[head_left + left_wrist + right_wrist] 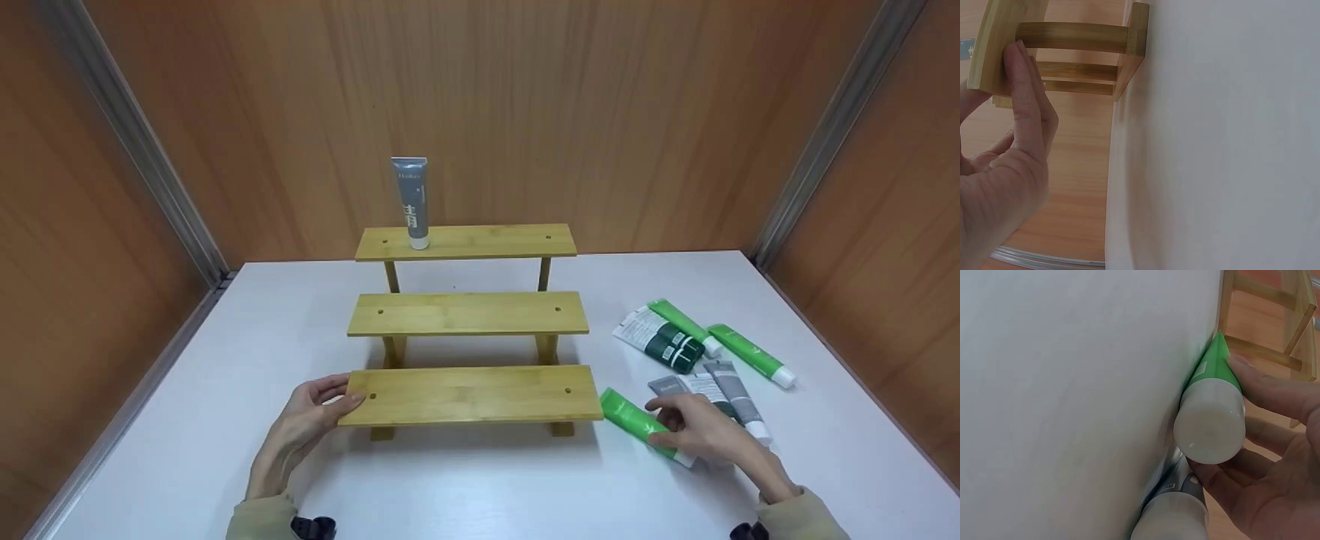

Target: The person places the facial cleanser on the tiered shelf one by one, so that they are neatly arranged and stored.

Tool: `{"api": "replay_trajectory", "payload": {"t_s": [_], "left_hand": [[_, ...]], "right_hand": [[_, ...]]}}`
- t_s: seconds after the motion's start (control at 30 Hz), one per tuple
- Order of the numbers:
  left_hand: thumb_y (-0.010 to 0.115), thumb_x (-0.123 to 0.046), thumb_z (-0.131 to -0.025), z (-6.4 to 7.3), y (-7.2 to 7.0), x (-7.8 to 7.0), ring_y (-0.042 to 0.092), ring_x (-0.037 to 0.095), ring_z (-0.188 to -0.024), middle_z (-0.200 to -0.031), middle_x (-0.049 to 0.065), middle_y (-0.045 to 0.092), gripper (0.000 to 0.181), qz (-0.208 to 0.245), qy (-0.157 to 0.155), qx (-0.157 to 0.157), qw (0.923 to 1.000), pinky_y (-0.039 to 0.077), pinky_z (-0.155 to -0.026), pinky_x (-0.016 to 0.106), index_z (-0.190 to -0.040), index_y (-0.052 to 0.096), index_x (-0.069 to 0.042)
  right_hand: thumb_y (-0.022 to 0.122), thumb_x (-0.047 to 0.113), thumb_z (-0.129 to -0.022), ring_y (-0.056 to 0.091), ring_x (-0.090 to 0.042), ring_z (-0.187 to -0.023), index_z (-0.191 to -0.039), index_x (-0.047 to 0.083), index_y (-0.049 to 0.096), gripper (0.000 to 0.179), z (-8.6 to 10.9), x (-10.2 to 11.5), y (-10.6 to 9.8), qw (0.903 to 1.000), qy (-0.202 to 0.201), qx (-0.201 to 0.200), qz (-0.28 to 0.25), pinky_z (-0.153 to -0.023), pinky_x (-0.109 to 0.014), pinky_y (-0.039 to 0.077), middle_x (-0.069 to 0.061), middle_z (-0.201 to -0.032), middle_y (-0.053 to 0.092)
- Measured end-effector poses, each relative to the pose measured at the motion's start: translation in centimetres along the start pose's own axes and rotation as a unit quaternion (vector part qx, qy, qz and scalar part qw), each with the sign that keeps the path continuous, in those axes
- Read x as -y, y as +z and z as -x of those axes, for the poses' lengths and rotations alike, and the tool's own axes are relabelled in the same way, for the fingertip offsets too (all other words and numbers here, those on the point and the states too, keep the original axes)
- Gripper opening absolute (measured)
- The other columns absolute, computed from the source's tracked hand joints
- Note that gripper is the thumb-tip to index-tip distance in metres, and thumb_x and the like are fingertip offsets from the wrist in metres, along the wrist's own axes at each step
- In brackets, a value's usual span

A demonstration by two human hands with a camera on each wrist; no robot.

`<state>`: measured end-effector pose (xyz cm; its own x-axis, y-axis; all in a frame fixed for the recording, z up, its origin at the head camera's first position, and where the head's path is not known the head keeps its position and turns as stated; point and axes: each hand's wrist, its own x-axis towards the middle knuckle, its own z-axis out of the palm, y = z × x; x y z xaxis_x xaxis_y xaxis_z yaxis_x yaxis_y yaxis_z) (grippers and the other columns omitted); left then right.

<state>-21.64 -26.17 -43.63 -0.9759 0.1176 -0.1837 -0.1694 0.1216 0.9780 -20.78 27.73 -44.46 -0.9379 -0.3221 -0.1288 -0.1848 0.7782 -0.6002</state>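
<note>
A three-tier wooden display rack [472,394] stands on the white table. My left hand [311,412] grips the left end of its lowest shelf, thumb on top and fingers beneath; those fingers [1026,107] show against the underside in the left wrist view. To the right of the rack, my right hand [701,427] pinches a green squeeze tube [634,417] lying on the table, near its white cap [1210,422]. Its thumb is on one side and its fingers on the other. A blue-grey tube [411,195] stands upright, cap down, on the top shelf's left part.
Beyond my right hand lie more tubes: two green ones [750,354], white-and-dark-green ones [660,337], and grey ones [739,394] close beside the hand. Wood-grain panels [480,112] enclose the table at the back and both sides.
</note>
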Motion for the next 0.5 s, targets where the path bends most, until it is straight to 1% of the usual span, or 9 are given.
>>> {"api": "replay_trajectory", "payload": {"t_s": [0.17, 0.3, 0.5], "left_hand": [[0.073, -0.016, -0.093, 0.00, 0.13, -0.02, 0.066, 0.008, -0.098, -0.125, 0.013, 0.062, 0.068, -0.003, -0.006, -0.009, 0.9999, 0.056, -0.084, 0.017, -0.145, 0.039, 0.012], [0.072, -0.015, -0.093, 0.04, 0.19, -0.06, 0.066, 0.008, -0.098, -0.127, 0.015, 0.061, 0.068, 0.001, -0.007, -0.009, 0.9999, 0.056, -0.084, 0.017, -0.145, 0.038, 0.012], [0.071, -0.014, -0.093, 0.04, 0.19, -0.05, 0.066, 0.008, -0.097, -0.125, 0.014, 0.062, 0.066, -0.001, -0.006, -0.011, 0.9999, 0.057, -0.083, 0.017, -0.145, 0.039, 0.012]], "right_hand": [[0.082, 0.020, -0.081, 0.058, -0.016, -0.083, -0.123, -0.006, 0.065, 0.052, 0.04, 0.11, 0.23, 1.0000, 0.000, -0.005, -0.004, -0.070, -0.022, 0.048, -0.004, -0.092, 0.067], [0.081, 0.019, -0.081, 0.056, -0.015, -0.080, -0.121, -0.006, 0.066, 0.049, 0.01, 0.24, 0.30, 0.9998, 0.009, -0.007, -0.014, -0.067, -0.022, 0.046, -0.004, -0.089, 0.066], [0.079, 0.014, -0.082, 0.052, -0.016, -0.077, -0.119, -0.006, 0.068, 0.043, -0.04, 0.33, 0.40, 0.9996, 0.016, -0.010, -0.020, -0.063, -0.021, 0.041, -0.004, -0.086, 0.064]]}}
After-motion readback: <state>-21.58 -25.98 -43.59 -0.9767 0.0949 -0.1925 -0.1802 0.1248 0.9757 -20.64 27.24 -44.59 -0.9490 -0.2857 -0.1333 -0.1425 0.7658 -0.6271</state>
